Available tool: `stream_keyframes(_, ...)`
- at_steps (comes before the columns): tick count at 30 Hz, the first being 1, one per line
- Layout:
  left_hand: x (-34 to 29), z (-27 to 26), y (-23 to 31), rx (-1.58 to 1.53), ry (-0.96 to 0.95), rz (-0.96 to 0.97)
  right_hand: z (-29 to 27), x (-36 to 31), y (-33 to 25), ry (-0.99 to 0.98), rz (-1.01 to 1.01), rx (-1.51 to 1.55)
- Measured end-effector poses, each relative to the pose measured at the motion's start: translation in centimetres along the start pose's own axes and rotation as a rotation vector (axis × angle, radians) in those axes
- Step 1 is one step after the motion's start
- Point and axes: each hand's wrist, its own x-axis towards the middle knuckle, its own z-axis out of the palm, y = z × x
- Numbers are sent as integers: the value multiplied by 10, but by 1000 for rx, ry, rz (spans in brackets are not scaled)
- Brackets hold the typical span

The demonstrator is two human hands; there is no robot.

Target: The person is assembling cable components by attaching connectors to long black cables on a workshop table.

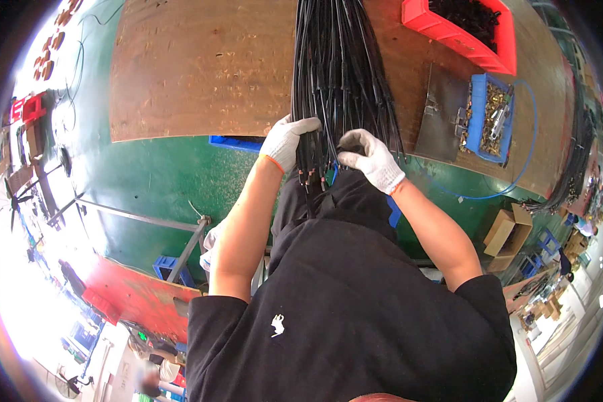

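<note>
A thick bundle of thin black cables [342,60] runs down the wooden table toward me, its near ends hanging over the edge above my lap. Some ends show copper-coloured tips [306,177]. Both my hands wear white knitted gloves. My left hand [289,139] is closed on the bundle's left side, with its fingers reaching over the cables. On the right side, my right hand [374,159] is curled, thumb and fingers bent around black cable near the ends. How many strands it holds is hidden by the glove.
At the far right, a red bin [459,33] holds black parts. Nearer, a blue bin [492,120] of small brass-coloured pieces stands beside a dark metal plate [442,110]. A thin blue hose [534,134] curves around them. An open cardboard box [509,231] sits below the table's right side.
</note>
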Motion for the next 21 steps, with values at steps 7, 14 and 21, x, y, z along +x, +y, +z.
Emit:
stream_keyframes(7,-4,14,-6,49,25,81,-7,-37,9,-115,73,25)
stream_keyframes(14,3,20,-18,60,80,126,-12,-57,3,-141,136,-38)
stream_keyframes(21,-2,30,-18,138,109,160,-1,-62,11,-92,186,47)
